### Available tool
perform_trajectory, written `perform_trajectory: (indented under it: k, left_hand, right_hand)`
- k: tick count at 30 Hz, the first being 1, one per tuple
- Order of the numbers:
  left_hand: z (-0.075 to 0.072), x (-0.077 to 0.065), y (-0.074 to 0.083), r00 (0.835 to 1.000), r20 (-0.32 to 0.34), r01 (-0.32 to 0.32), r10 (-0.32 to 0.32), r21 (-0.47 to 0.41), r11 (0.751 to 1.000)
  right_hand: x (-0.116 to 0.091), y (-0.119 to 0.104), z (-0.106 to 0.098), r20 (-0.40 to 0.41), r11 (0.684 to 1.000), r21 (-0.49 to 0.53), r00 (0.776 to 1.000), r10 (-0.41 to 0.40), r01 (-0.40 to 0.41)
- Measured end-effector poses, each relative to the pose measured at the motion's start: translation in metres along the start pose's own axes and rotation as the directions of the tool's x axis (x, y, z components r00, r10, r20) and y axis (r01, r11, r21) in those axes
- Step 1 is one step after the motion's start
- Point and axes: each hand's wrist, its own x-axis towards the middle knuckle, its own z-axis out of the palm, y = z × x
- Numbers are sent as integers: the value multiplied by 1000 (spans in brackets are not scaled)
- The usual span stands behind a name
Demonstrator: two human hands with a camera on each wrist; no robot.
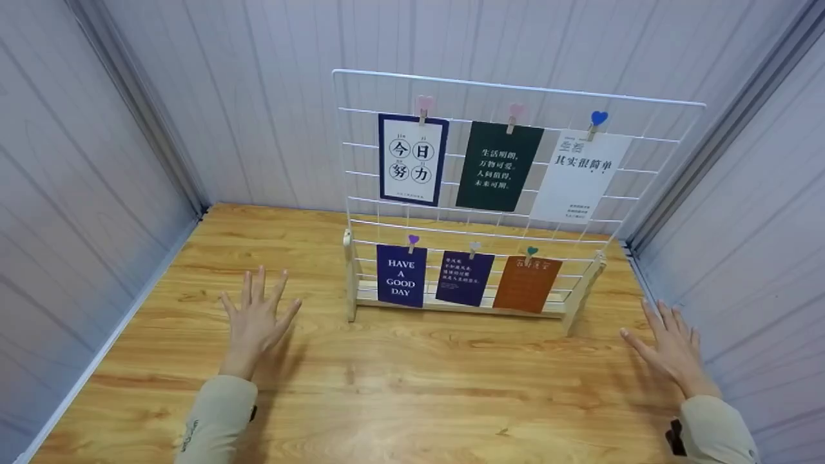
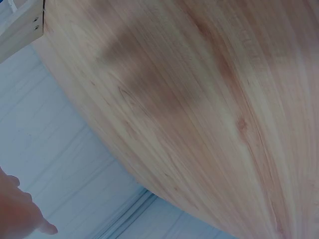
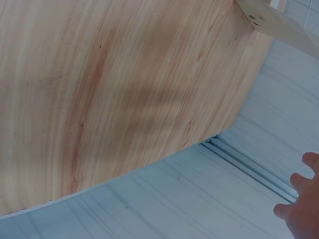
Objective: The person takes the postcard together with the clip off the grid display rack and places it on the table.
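A white wire grid rack [image 1: 503, 225] on wooden feet stands upright toward the back of the table. Clipped on its upper part are a blue-bordered white card [image 1: 414, 187], a dark green card [image 1: 499, 138] and a white card [image 1: 567, 187]. Lower down hang two purple cards, one of them the "Have a good day" card [image 1: 400, 251], and an orange card [image 1: 525, 287]. Small heart-topped clothespins, such as the blue one [image 1: 599, 118], hold them. My left hand [image 1: 254, 325], fingers spread, hovers left of the rack, holding nothing. To the right, my right hand [image 1: 673, 348] is likewise spread and holds nothing.
The wood-grain table [image 1: 412, 399] is bounded by pale panelled walls at the back, the left wall [image 1: 84, 193] and the right wall [image 1: 741, 258]. One of the rack's wooden feet [image 2: 22, 30] shows in the left wrist view, another [image 3: 274, 25] in the right.
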Motion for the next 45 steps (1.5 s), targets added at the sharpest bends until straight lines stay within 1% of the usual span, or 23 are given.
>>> perform_trajectory:
  k: [3,6,8,11,13,15,17,18,19,21,24,25,28,29,31,32,35,36,39,41,42,43,45]
  left_hand:
    - [-1,0,0,1000,3,-2,2,-6,1000]
    - [-2,1,0,1000,-14,-11,10,-15,1000]
    - [-5,2,1,999,-34,-18,17,-33,999]
    - [-10,3,2,997,-76,-34,29,-66,997]
    - [-14,5,4,992,-118,-49,37,-101,994]
    - [-18,6,7,985,-166,-69,44,-150,986]
    - [-22,7,10,978,-207,-83,36,-223,971]
    - [-24,8,12,975,-220,-86,25,-272,958]
    - [-27,8,14,974,-224,-87,12,-328,941]
    - [-32,9,18,977,-211,-76,-21,-441,894]
    - [-40,10,24,986,-157,-44,-61,-590,806]
    - [-42,10,26,988,-138,-33,-70,-630,776]
    - [-50,9,32,994,-72,3,-77,-714,700]
    - [-53,9,35,996,-55,12,-77,-739,674]
    - [-63,7,44,997,-14,39,-80,-781,623]
    - [-69,6,48,997,3,51,-79,-796,603]
    - [-83,4,61,995,52,87,-79,-834,545]
    - [-87,4,64,995,67,98,-77,-841,533]
    - [-81,6,60,993,92,115,-70,-869,482]
    - [-74,9,56,993,96,116,-66,-881,460]
    - [-72,9,54,993,96,115,-65,-884,454]
    - [-69,10,52,993,95,114,-66,-888,446]
    - [-67,11,53,994,91,108,-60,-890,443]
  right_hand:
    - [0,0,1,-6,1000,2,1000,-3,3]
    - [0,0,1,-12,1000,14,1000,-6,7]
    - [0,1,1,-17,999,33,1000,-8,9]
    - [1,0,-2,-25,996,88,1000,-5,7]
    - [2,-1,-5,-30,991,131,1000,3,1]
    - [2,-3,-9,-17,978,208,999,32,-28]
    - [3,-6,-14,-7,956,285,998,67,-62]
    - [4,-7,-16,-2,941,329,996,85,-80]
    - [4,-9,-18,-3,923,374,995,99,-91]
    - [4,-12,-22,-10,883,457,993,121,-103]
    - [5,-16,-25,-31,832,545,989,143,-103]
    - [5,-18,-26,-36,814,571,988,150,-103]
    - [5,-23,-28,-47,757,646,985,168,-98]
    - [5,-25,-28,-51,729,679,985,165,-87]
    - [5,-27,-29,-65,662,747,985,158,-57]
    - [6,-29,-30,-72,623,781,986,151,-38]
    - [7,-33,-30,-107,481,876,984,141,26]
    - [8,-35,-30,-117,440,897,983,140,44]
    - [8,-40,-30,-147,335,938,979,143,92]
    - [8,-44,-30,-154,290,951,978,142,108]
    - [8,-46,-30,-157,275,955,977,141,114]
    - [8,-47,-30,-161,261,958,977,142,120]
    - [7,-49,-30,-167,244,961,975,144,128]
